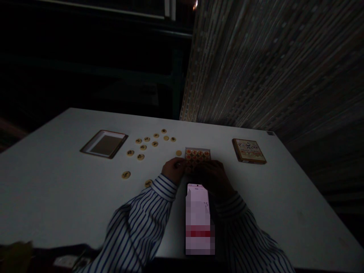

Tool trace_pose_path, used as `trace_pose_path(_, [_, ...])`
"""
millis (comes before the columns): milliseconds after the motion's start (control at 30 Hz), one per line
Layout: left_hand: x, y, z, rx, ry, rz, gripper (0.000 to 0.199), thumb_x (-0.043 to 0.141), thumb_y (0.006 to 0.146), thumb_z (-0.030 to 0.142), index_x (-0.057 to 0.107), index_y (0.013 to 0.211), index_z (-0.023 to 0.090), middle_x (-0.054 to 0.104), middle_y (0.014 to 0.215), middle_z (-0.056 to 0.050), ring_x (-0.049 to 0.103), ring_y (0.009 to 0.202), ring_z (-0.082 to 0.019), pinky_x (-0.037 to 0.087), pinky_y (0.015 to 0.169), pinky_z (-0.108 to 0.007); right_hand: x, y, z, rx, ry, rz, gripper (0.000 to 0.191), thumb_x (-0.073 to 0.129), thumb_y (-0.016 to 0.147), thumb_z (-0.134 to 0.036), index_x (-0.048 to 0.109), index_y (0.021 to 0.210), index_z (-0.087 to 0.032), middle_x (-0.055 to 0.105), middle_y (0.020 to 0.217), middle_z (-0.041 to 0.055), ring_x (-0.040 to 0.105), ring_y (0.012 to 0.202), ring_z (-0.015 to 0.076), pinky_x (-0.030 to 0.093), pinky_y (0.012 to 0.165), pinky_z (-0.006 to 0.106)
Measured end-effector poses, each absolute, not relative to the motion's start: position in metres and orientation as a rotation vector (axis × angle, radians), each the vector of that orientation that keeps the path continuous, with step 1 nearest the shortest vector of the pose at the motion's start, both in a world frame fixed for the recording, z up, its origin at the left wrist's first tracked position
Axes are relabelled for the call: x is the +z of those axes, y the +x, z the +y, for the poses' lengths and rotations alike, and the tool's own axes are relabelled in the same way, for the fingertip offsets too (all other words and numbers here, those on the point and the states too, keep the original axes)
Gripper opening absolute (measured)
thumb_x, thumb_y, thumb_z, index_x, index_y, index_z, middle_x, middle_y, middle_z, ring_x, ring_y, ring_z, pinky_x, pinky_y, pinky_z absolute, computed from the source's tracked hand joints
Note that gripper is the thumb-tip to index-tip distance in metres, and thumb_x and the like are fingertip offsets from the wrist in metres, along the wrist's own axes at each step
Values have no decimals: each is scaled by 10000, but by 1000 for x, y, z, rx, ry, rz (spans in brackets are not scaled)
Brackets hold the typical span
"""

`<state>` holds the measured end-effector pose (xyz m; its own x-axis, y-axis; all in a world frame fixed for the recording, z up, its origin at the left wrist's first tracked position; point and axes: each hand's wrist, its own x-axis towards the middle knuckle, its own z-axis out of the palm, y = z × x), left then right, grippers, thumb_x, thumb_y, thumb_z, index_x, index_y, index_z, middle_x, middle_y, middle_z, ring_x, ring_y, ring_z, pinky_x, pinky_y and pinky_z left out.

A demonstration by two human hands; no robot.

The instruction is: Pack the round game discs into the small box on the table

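A small clear tray [198, 148] holds rows of Chinese chess pieces [201, 153] with red characters, and both my hands are at it. My left hand [173, 170] is closed at its left edge, thumb and fingers bent together against the side. Over the near right part of the tray lies my right hand [215, 177], its fingers curled in deep shadow; whatever is in them is hidden. Several loose chess pieces [140, 157] with dark characters are scattered to the left. One piece [179, 153] without a visible character lies just beyond my left hand.
A phone [198, 220] with a lit screen lies between my forearms. An uncovered shallow box [106, 145] rests at the left of the white table [71, 182], and a box lid [249, 151] with printed writing at the right. A bead curtain [244, 68] hangs behind the table.
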<state>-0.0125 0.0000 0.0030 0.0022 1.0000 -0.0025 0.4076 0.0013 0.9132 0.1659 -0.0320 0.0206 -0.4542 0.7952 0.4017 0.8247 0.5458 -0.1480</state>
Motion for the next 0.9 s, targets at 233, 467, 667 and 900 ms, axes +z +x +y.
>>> trace_pose_path(233, [4, -12, -1, 988, 1516, 1517, 219, 585, 723, 304, 688, 834, 146, 694, 752, -62, 620, 683, -149, 496, 668, -267, 21, 164, -34, -68, -1341, -2366, 184, 521, 844, -256, 630, 986, -215, 670, 977, 58, 519, 957, 198, 280, 892, 365])
trace_pose_path(467, [1, -12, 0, 980, 1549, 1518, 241, 568, 733, 305, 684, 862, 139, 694, 776, -75, 622, 703, -159, 495, 669, -276, 24, 164, -35, -44, -1353, -2368, 173, 535, 829, -234, 642, 963, -212, 676, 964, 51, 528, 964, 192, 276, 905, 365])
trace_pose_path(667, [2, -12, -2, 987, 1521, 1512, 249, 565, 732, 310, 681, 866, 135, 693, 774, -79, 626, 707, -167, 497, 672, -283, 25, 162, -35, -24, -1358, -2358, 151, 534, 830, -233, 643, 933, -208, 681, 932, 47, 532, 948, 191, 271, 905, 359])
trace_pose_path(900, [2, -12, -2, 1001, 1531, 1490, 257, 566, 728, 330, 683, 852, 137, 694, 777, -78, 621, 707, -165, 495, 676, -281, 25, 163, -34, -39, -1336, -2379, 152, 532, 826, -233, 640, 929, -206, 680, 924, 52, 536, 922, 187, 286, 884, 351])
